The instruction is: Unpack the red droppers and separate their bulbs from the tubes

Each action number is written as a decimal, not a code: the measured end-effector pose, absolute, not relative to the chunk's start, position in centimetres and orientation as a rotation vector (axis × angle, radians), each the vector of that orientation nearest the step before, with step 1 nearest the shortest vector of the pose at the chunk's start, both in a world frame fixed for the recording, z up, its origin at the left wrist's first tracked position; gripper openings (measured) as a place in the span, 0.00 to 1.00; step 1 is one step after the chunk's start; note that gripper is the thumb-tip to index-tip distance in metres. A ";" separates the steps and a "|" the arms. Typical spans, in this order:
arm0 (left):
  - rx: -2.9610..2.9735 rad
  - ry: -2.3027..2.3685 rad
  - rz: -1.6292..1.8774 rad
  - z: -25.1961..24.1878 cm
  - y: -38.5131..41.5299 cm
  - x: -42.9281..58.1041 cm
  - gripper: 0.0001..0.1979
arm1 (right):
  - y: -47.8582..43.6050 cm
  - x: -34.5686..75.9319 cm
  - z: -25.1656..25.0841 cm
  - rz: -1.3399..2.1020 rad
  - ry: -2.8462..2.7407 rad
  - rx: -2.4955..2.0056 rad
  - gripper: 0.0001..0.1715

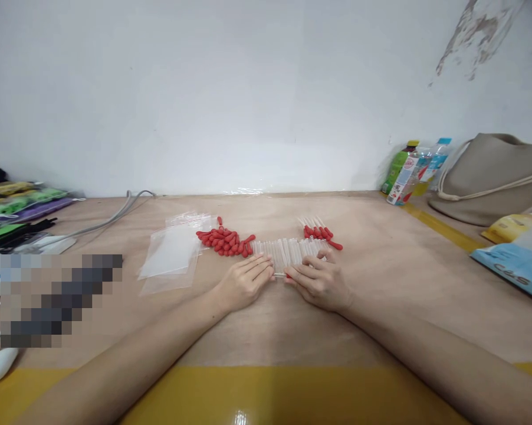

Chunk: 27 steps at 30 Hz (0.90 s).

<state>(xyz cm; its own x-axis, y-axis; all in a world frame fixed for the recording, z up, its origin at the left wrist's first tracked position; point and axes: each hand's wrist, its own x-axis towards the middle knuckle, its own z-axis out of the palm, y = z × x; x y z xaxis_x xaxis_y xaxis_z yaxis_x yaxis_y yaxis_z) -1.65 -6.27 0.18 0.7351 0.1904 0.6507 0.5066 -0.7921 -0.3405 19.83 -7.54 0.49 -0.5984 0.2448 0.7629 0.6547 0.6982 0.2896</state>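
Note:
Near the middle of the table my left hand (248, 282) is closed, its fingertips on the left end of a thin clear tube (279, 275). My right hand (319, 280) is closed too, pinching a red rubber bulb (288, 275) at the tube's right end; the fingers cover most of that bulb. Just beyond both hands lies a row of clear tubes (286, 251), side by side. A heap of loose red bulbs (224, 241) sits to their left. Behind the right hand are several droppers (318, 229), clear tubes fitted with red bulbs.
Clear zip bags (171, 251) lie left of the bulbs. A grey cable (111, 220) runs along the left back. Bottles (399, 168), a grey bag (491, 177) and a blue packet (514, 268) stand or lie at the right. A wall (248, 106) closes off the back.

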 end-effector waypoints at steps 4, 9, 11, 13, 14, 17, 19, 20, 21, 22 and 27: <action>-2.434 -0.527 -0.839 0.3 -6.3 -1.7 0.09 | -7.5 20.0 0.4 -0.771 -2.175 -0.638 0.06; -2.415 -0.514 -0.835 0.6 -6.5 -1.6 0.09 | -7.0 20.3 0.2 -0.779 -2.203 -0.549 0.08; -2.406 -0.508 -0.836 0.7 -6.5 -1.6 0.08 | -6.8 20.5 0.1 -0.784 -2.220 -0.499 0.09; -2.398 -0.505 -0.838 0.8 -6.6 -1.5 0.08 | -6.7 20.6 0.0 -0.790 -2.231 -0.440 0.10; -2.395 -0.504 -0.838 0.8 -6.6 -1.5 0.08 | -6.6 20.7 0.0 -0.793 -2.234 -0.413 0.10; -2.393 -0.498 -0.842 0.9 -6.6 -1.4 0.08 | -6.5 20.9 0.0 -0.805 -2.238 -0.360 0.12; -2.395 -0.491 -0.846 0.9 -6.7 -1.5 0.08 | -6.4 21.1 -0.1 -0.813 -2.241 -0.342 0.13; -2.396 -0.489 -0.847 0.9 -6.7 -1.5 0.07 | -6.3 21.2 -0.1 -0.818 -2.243 -0.336 0.14; -2.396 -0.489 -0.847 0.9 -6.7 -1.5 0.07 | -6.3 21.2 -0.1 -0.822 -2.247 -0.328 0.15; -2.397 -0.489 -0.847 0.8 -6.7 -1.5 0.07 | -6.2 21.3 -0.1 -0.827 -2.249 -0.320 0.15; -2.410 -0.500 -0.853 0.7 -6.7 -1.4 0.08 | -6.1 21.3 -0.1 -0.847 -2.255 -0.285 0.16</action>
